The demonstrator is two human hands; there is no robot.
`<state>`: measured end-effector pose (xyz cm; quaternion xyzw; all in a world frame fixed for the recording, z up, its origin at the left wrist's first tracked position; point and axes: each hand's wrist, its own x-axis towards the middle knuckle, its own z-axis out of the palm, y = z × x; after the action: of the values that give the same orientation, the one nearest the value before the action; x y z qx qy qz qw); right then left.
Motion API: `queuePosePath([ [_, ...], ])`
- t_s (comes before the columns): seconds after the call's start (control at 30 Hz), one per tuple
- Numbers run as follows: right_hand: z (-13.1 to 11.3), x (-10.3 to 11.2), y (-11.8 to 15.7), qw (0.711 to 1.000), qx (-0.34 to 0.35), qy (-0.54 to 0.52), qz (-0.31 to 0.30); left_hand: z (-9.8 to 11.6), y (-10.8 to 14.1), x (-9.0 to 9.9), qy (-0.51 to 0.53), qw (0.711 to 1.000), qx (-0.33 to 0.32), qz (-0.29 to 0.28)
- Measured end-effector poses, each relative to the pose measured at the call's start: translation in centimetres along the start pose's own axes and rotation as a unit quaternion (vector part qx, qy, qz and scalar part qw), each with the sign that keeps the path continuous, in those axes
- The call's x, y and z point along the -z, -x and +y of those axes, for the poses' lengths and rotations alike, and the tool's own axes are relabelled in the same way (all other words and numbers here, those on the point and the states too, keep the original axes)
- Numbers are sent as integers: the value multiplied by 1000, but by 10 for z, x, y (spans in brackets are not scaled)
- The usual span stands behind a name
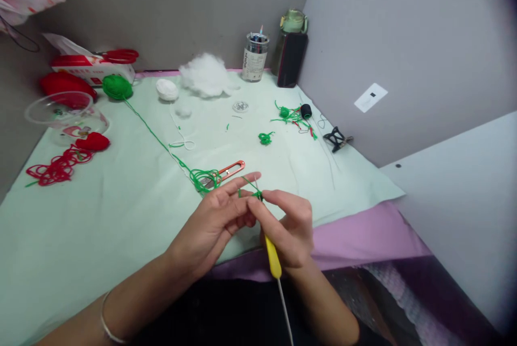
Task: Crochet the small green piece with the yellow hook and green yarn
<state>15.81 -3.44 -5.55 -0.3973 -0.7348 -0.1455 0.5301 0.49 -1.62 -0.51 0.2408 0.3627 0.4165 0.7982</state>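
Note:
A crochet hook with a yellow handle (pixel 273 257) sits in my right hand (pixel 288 227), its metal shaft pointing back toward my body. My left hand (pixel 220 214) pinches a small piece of green crochet (pixel 257 194) at the hook's tip, and both hands' fingertips meet there. Green yarn runs over the raised left index finger. Loose green yarn loops (pixel 204 179) lie just beyond the left hand, beside orange-handled thread snips (pixel 230 171). From there a strand leads back to a green yarn ball (pixel 117 87). My fingers partly cover the crochet piece.
A clear plastic tub (pixel 86 125) and red yarn (pixel 60 165) lie at the left. White stuffing (pixel 208 75), a pen cup (pixel 256 60) and a phone (pixel 293 60) stand along the back. Green scraps (pixel 285 112) and a black clip stand (pixel 338 139) are at the right, near the wall.

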Motion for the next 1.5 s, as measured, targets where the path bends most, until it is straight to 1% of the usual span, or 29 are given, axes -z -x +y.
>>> queuePosePath([
  [0.03, 0, 0, 1, 1000, -8, -9, 1, 2, 0, 1, 17, 1000, 21, -7],
  [0.07, 0, 1, 0, 999, -30, -34, -1, 4, -1, 2, 27, 999, 29, -7],
  [0.13, 0, 5, -5, 987, -108, -121, 7, 10, -2, 3, 29, 1000, 11, 3],
  [0.2, 0, 7, -12, 953, -198, -226, 31, 14, -2, 4, 8, 1000, -20, 14],
  [0.27, -1, 8, -19, 908, -268, -319, 51, 15, -1, 3, -18, 999, -42, 8],
  [0.3, -2, 7, -22, 889, -289, -352, 51, 14, -1, 2, -28, 998, -51, 3],
  [0.33, -2, 6, -23, 877, -300, -373, 47, 13, 0, 1, -37, 998, -58, -5],
  [0.4, -3, 3, -25, 872, -303, -382, 33, 10, 1, 1, -51, 996, -70, -16],
  [0.5, -4, 0, -23, 885, -298, -357, 17, 6, 0, 1, -75, 993, -96, -2],
  [0.53, -5, -1, -21, 894, -290, -343, 9, 6, 0, 1, -79, 992, -102, 6],
  [0.6, -6, -2, -16, 926, -246, -285, -3, 5, -1, 1, -74, 992, -105, 17],
  [0.67, -7, -4, -11, 963, -175, -206, -5, 5, 0, 0, -56, 995, -84, 15],
  [0.7, -7, -4, -9, 973, -149, -176, -2, 4, 0, 0, -44, 997, -69, 12],
  [0.73, -7, -5, -9, 977, -137, -161, 0, 4, 1, -1, -32, 998, -54, 8],
  [0.77, -6, -5, -9, 976, -143, -164, -2, 4, 1, -1, -21, 999, -41, 5],
  [0.83, -5, -5, -13, 958, -188, -218, -12, 4, 2, -1, -6, 999, -32, 4],
  [0.93, -2, -5, -18, 904, -270, -331, -4, 6, 3, -2, -10, 999, -43, 16],
  [1.0, -2, -7, -18, 869, -314, -382, 6, 7, 4, -2, -14, 998, -49, 21],
  [1.07, -2, -9, -17, 842, -347, -413, 3, 9, 5, -1, -18, 998, -50, 22],
  [1.13, -3, -11, -16, 825, -363, -434, 0, 11, 7, 0, -26, 998, -56, 21],
  [1.2, -4, -11, -18, 816, -363, -449, 7, 14, 8, 1, -36, 997, -65, 21],
  [1.27, -4, -11, -22, 815, -360, -455, 19, 18, 9, 3, -41, 996, -73, 21],
  [1.33, -4, -10, -27, 817, -357, -453, 23, 21, 10, 4, -44, 996, -79, 20],
  [1.43, -5, -11, -33, 821, -351, -451, 11, 24, 11, 7, -47, 995, -87, 14],
  [1.5, -9, -12, -36, 832, -339, -439, 4, 24, 11, 9, -48, 994, -97, 15],
])
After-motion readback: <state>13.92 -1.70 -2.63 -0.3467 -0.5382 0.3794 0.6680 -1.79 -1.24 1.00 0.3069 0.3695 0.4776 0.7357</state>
